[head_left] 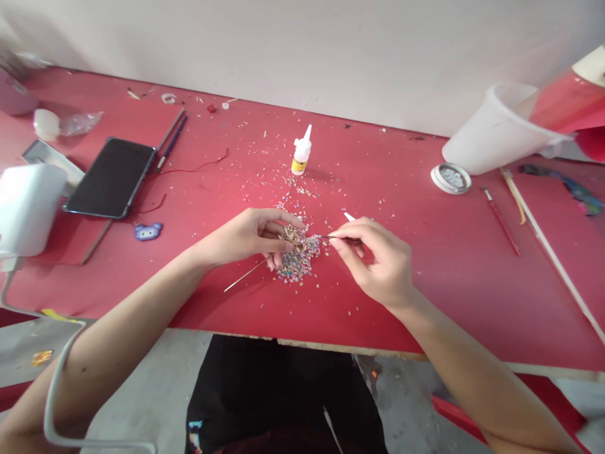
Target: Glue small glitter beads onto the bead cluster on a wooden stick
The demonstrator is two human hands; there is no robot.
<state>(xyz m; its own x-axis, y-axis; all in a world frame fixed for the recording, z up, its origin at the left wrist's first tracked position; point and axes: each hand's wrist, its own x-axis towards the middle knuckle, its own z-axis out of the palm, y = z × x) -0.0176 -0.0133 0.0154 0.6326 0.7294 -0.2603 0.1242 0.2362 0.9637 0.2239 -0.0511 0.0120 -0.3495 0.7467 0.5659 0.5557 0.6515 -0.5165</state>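
My left hand (267, 236) is closed on a gold, flower-like ornament (293, 235). A thin metal stick (246, 276) runs out below that hand toward the lower left and looks joined to the ornament, though the joint is hidden. In my right hand (378, 255) is a slim dark pointed tool (347, 238), pinched between thumb and fingers; whether it is tweezers I cannot tell. Its tip reaches the ornament's right side. Beneath lies a loose pile of small shiny multicoloured chips (297, 268). Behind them a small white glue bottle (302, 151) with a yellow label stands upright.
On the left are a phone (113, 176), a purple case (148, 231), a white box (31, 208) and a cable (70, 347). To the right are a round tin (450, 178), a red brush (501, 221) and a tilted white cup (491, 135). Chips lie scattered across the red tabletop (227, 183).
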